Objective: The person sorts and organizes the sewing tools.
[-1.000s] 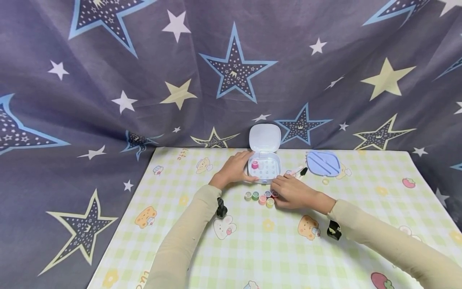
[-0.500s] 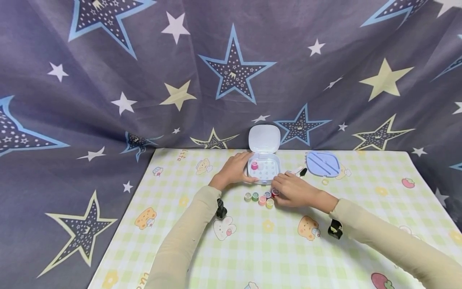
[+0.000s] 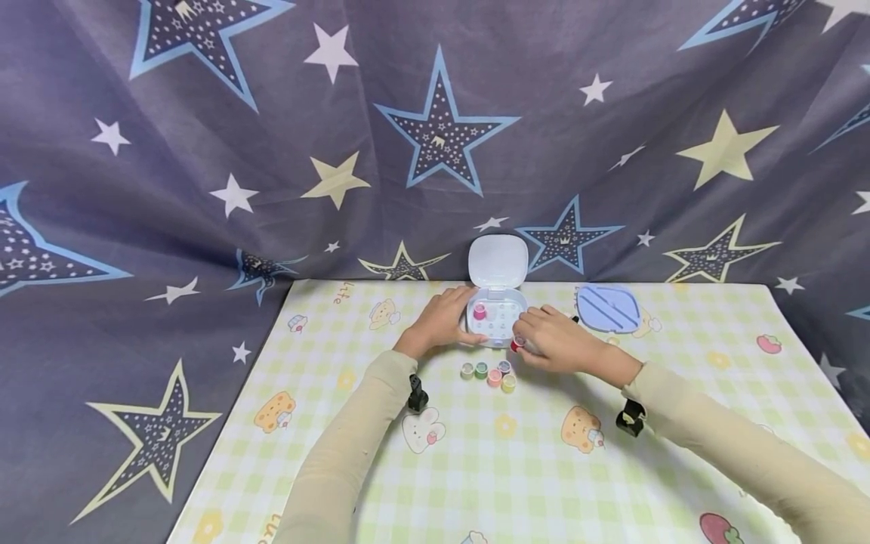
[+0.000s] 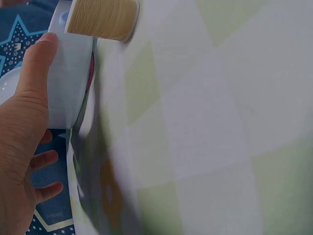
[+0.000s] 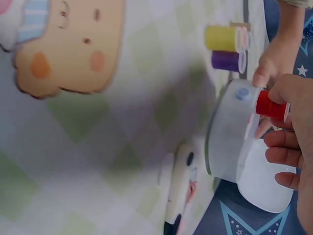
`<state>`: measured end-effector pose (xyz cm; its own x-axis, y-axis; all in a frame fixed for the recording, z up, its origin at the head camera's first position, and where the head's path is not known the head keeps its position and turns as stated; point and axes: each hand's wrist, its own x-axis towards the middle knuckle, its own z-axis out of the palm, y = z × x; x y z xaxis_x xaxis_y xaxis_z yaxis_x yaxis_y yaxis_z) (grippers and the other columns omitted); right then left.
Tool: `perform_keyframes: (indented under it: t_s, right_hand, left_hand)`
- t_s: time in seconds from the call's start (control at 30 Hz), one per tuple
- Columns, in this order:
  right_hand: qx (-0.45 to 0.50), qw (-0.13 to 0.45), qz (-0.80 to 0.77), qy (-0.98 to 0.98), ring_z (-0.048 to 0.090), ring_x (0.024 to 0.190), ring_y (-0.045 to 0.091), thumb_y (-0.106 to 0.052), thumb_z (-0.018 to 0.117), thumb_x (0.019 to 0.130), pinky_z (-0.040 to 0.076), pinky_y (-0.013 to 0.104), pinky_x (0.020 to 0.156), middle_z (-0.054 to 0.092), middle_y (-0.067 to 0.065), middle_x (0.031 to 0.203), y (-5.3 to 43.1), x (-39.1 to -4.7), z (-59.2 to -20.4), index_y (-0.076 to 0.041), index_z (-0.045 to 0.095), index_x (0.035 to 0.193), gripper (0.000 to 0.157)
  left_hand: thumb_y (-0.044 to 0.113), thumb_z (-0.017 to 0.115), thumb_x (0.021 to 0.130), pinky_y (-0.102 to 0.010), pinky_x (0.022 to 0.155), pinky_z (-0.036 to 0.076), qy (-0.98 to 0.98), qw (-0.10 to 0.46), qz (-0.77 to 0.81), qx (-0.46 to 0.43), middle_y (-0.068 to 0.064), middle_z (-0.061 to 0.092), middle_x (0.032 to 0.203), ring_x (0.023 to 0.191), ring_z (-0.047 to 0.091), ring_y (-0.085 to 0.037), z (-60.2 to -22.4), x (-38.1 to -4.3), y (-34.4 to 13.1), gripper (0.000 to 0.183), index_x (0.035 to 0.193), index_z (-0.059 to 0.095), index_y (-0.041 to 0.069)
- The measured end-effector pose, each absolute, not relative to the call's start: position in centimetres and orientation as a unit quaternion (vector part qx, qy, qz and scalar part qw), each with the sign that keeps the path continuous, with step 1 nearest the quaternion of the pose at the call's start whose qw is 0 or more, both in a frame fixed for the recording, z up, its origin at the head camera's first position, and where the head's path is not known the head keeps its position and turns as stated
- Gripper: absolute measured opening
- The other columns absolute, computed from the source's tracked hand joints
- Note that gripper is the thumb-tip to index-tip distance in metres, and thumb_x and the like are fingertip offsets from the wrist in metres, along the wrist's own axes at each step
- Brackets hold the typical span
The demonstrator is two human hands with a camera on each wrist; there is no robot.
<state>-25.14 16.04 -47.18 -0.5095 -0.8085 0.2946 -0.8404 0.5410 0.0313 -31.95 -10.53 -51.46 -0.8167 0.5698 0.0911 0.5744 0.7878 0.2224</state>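
A pale sewing box stands with its lid raised at the back of the table. My left hand grips its left side, the thumb on the front wall. Inside, at the left, one pink thread spool sits among rows of small pegs. Between thumb and fingers my right hand pinches a red thread spool, held at the box's front right corner. Several other spools stand in a cluster before the box, among them a yellow spool and a purple spool.
A blue tray with diagonal bars lies right of the box. A white tool with a dark end lies beside the box, mostly behind my right hand in the head view. A star-patterned curtain hangs behind the table's back edge.
My right hand has lifted the red spool from the cluster and carried it back toward the box's front right corner. The left hand has stayed on the box.
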Motion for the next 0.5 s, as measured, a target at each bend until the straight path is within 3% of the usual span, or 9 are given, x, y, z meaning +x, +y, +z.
perform_keyframes:
  t_s: [0.5]
  right_hand:
    - [0.452,0.164,0.035,-0.876,0.058,0.089,0.027,-0.024,0.071,0.091,0.046,0.044,0.082,0.063,0.008,0.093,15.2,-29.1,-45.2,-0.007,0.064,0.102,0.022]
  left_hand:
    - [0.067,0.08,0.075,-0.047,0.11,0.046,-0.945,0.015,-0.12,-0.304,-0.007,0.048,0.153,0.134,0.05,-0.028,-51.7,-32.1,-10.5,0.11,0.158,0.035,0.011]
